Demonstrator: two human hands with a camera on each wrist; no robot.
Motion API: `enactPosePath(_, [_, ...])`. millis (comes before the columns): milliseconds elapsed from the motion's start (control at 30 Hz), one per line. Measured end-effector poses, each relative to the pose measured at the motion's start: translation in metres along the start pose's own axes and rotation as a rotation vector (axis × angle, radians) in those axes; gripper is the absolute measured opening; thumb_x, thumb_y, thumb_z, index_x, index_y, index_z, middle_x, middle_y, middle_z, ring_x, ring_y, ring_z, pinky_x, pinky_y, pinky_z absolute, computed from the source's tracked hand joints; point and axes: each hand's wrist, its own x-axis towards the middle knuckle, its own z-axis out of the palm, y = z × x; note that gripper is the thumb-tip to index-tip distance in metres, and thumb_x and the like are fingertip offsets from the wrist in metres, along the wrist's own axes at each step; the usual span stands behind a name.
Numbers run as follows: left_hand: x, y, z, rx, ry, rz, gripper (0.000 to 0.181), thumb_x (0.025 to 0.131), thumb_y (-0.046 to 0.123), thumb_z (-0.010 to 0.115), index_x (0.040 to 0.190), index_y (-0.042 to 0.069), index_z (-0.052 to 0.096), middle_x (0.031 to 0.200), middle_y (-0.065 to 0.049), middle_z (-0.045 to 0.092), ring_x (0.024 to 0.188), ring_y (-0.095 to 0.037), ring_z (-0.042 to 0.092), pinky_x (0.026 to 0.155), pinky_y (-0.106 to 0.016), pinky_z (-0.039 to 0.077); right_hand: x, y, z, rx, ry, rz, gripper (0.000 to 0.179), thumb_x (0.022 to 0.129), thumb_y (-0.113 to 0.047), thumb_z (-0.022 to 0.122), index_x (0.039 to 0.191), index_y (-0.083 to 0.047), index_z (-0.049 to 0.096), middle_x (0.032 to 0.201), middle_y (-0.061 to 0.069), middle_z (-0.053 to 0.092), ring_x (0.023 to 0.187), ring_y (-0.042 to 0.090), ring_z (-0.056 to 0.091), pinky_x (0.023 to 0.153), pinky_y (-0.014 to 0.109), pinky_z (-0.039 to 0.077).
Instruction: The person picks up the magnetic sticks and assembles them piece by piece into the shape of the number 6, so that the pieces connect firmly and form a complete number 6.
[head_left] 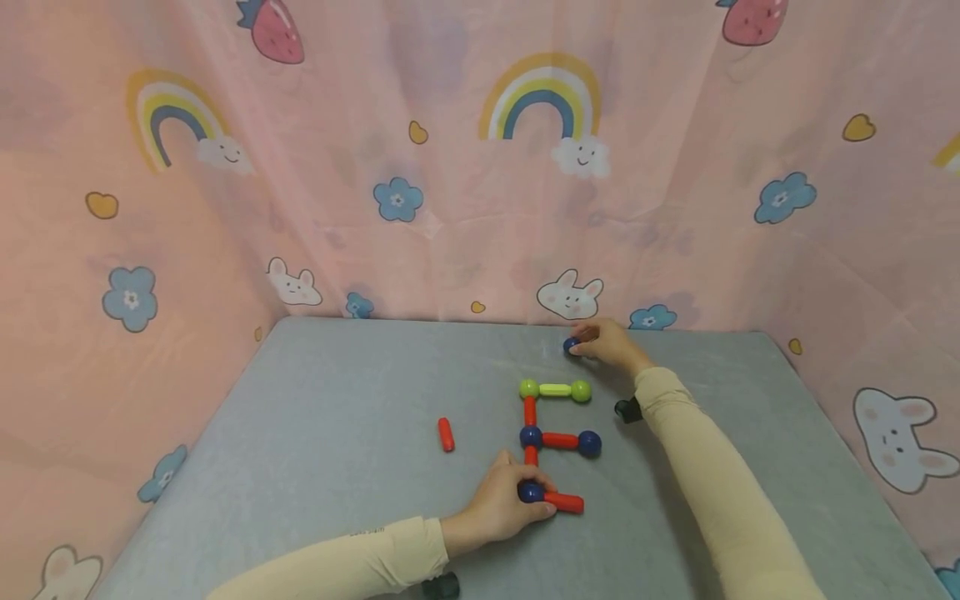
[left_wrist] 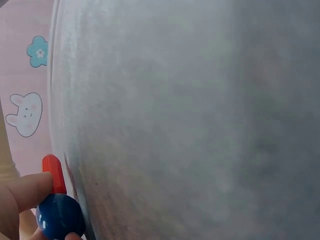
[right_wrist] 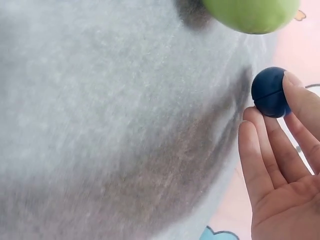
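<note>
Near the table's front my left hand (head_left: 504, 500) holds a blue ball (head_left: 531, 492) at the lower corner of a ball-and-rod figure. A red rod (head_left: 566, 502) points right from that ball, its far end bare. Up the figure, red rods (head_left: 530, 412) join a middle blue ball to a green ball (head_left: 529, 389) at the top. From the middle a red rod (head_left: 559, 441) runs to another blue ball (head_left: 589, 443); from the top a green rod (head_left: 555, 389) runs to a second green ball (head_left: 581, 391). My right hand (head_left: 609, 343) pinches a loose blue ball (right_wrist: 270, 92) between thumb and fingers, beyond the figure.
A single red rod (head_left: 446, 434) lies left of the figure. One dark piece (head_left: 628, 409) sits beside my right sleeve, and another dark piece (head_left: 441, 586) is under the left sleeve's edge. A pink patterned curtain (head_left: 465, 242) stands around the grey table (head_left: 360, 400).
</note>
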Motion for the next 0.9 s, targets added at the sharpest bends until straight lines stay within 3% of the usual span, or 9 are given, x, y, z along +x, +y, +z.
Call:
enactPosePath(233, [-0.003,0.005,0.001,-0.023,-0.007,-0.016,0.016,0.083,0.02,0.08,0.098,0.02,0.074,0.097,-0.001,0.045,0.087,-0.012,0.044,0.073,-0.019,0.036,-0.017,0.001,-0.006,0.007,0.035,-0.073,0.037,0.092,-0.018,0.07,0.124,-0.001,0.062,0.125,0.023,0.064,0.118,0.039,0.059,0.103,0.055,0.047])
enactPosePath(500, [-0.003,0.007,0.001,-0.046,-0.007,-0.02,0.015,0.084,0.02,0.079,0.098,0.018,0.073,0.098,-0.002,0.044,0.088,-0.013,0.044,0.075,-0.02,0.036,-0.054,-0.004,-0.013,0.02,0.058,-0.103,0.04,0.092,-0.021,0.071,0.126,-0.001,0.062,0.126,0.023,0.065,0.117,0.037,0.059,0.104,0.054,0.046])
enactPosePath(900, [-0.004,0.008,0.002,-0.048,0.0,-0.023,0.016,0.083,0.019,0.08,0.098,0.018,0.073,0.098,-0.002,0.044,0.089,-0.012,0.044,0.076,-0.021,0.037,-0.119,0.003,-0.007,0.021,0.048,-0.108,0.043,0.09,-0.029,0.073,0.126,-0.005,0.065,0.121,0.015,0.07,0.105,0.028,0.067,0.089,0.044,0.057])
